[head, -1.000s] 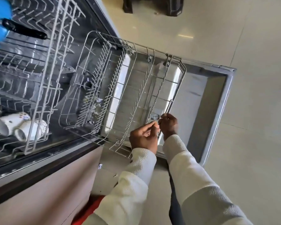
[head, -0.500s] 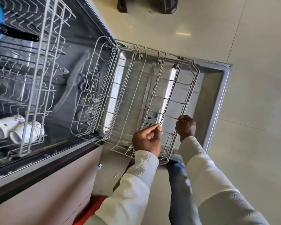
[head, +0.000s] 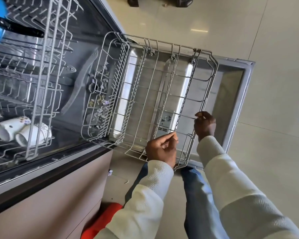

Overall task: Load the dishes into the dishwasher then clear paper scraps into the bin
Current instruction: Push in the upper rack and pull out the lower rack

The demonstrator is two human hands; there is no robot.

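Note:
The dishwasher's lower wire rack [head: 162, 94] is pulled out over the open door [head: 235, 94]. My right hand [head: 204, 125] grips the rack's front rim wire. My left hand [head: 162, 149] pinches a wire of the rack just inside that rim. Several paper scraps [head: 100, 102] lie in the rack's rear section. Two white patterned cups [head: 19, 131] lie on their sides in the upper rack [head: 41, 69]. A blue item with a black handle [head: 17, 29] sits at the upper rack's far end.
A red container [head: 102, 219] stands on the floor by the cabinet front [head: 50, 204], partly hidden by my left sleeve. One small paper scrap [head: 110, 172] lies on the tile floor beside the cabinet. A dark object [head: 160, 1] stands at the top edge.
The lower rack has slid farther out over the door. Both hands have moved outward with it, the right hand shifting from beside the left to the front rim.

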